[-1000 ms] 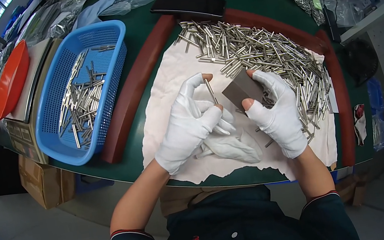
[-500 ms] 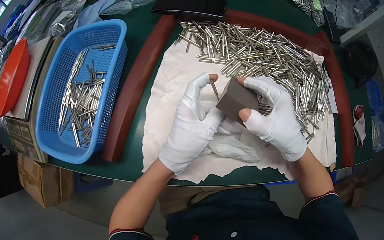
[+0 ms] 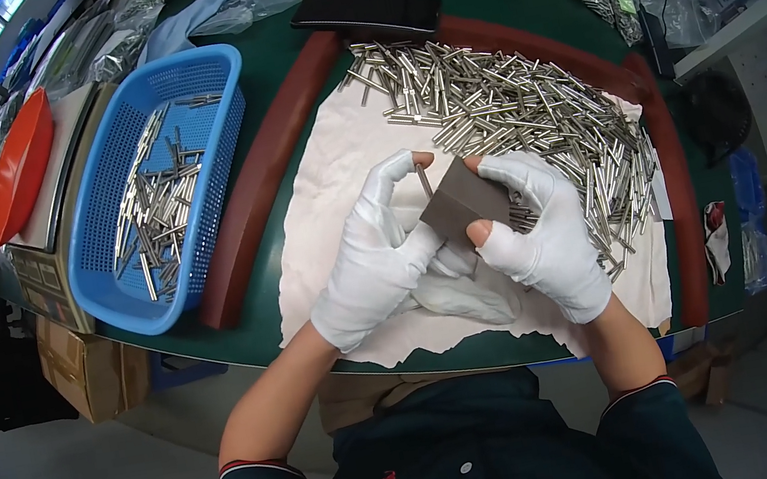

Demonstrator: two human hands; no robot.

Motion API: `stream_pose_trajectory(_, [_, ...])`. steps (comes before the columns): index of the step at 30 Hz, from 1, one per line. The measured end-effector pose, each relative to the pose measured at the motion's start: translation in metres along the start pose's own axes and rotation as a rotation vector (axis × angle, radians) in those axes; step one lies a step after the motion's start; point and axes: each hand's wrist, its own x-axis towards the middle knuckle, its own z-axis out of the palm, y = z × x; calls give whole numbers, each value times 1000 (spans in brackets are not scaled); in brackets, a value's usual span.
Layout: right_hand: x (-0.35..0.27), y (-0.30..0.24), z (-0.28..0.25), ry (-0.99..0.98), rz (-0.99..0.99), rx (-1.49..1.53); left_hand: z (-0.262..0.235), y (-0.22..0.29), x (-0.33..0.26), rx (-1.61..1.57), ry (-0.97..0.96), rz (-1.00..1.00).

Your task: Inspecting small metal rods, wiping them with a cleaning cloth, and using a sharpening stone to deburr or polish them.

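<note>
while pinching a slim metal pin [image 3: 424, 178] near its upper end in the white-gloved left hand [image 3: 370, 247], gripping a dark brown block [image 3: 464, 198] in the right hand [image 3: 549, 230], also gloved. holding block and pin close together above a pale cloth [image 3: 322, 177], with the pin's lower end hidden behind the block; cannot tell whether touching. having a loose heap of similar pins [image 3: 533, 103] beyond, crumpled white fabric [image 3: 463, 301] below, and a blue basket [image 3: 224, 149] with more pins [image 3: 161, 211] well apart to the left.

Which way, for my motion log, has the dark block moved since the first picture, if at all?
Yes: the dark block has shifted left, closer to the left brown rail.
</note>
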Motion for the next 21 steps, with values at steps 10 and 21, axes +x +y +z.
stream_pose_trajectory(10, [6,5,-4,43,72,-239,-2,4,0,-66,-43,-32])
stream_pose_trajectory(21, [6,11,-5,41,54,-165,-4,6,1,-65,-35,-160])
